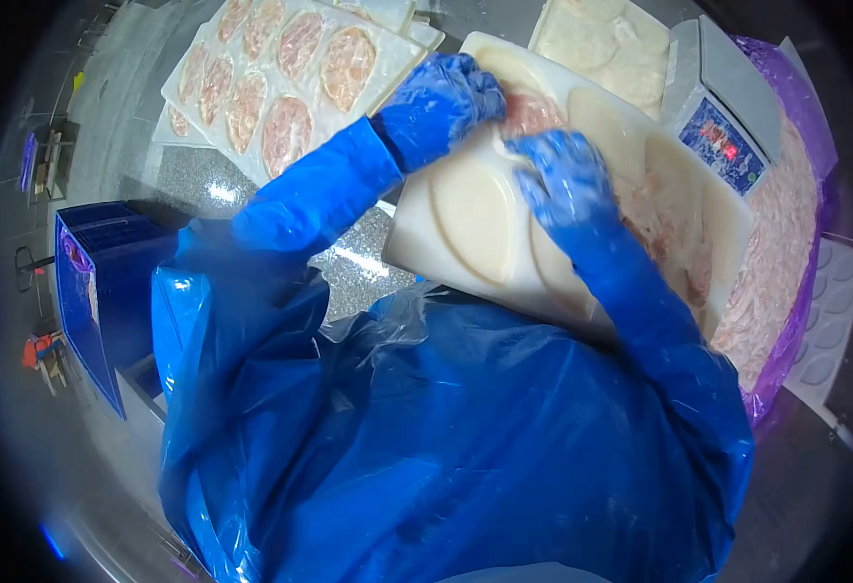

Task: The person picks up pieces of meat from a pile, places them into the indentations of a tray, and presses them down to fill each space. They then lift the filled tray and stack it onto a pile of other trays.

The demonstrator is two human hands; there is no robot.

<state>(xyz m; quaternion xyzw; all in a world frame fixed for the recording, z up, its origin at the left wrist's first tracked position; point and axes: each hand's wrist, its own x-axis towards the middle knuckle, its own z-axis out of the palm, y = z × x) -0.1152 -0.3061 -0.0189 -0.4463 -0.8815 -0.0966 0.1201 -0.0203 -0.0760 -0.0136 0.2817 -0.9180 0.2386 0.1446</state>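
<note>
Both gloved hands press on one lump of pale pink minced meat, which sits in a round hollow near the far edge of a white plastic moulding tray with oval hollows. The left hand, in a blue rubber glove, curls its fingers down over the near-left side of the lump; the right hand, gloved the same, lies flat with spread fingers just beside it, touching the meat and the tray's ridge. Whether either hand truly pinches the meat or only pushes on it I cannot tell, since the fingers hide the contact.

The meat is wet, light pink with paler streaks, and only a small patch shows between the gloves. The tray's nearer hollows look bare and smooth; those to the right carry a thin smear of mince.

The tray rests tilted on a grey speckled steel table. Up left lies a second white tray filled with pink oval patties. Behind the right hand stands a grey weighing scale with a blue panel, and beside it a heap of minced meat in a purple plastic bag. A blue plastic crate stands at the left, on the floor as far as the warped view shows.
</note>
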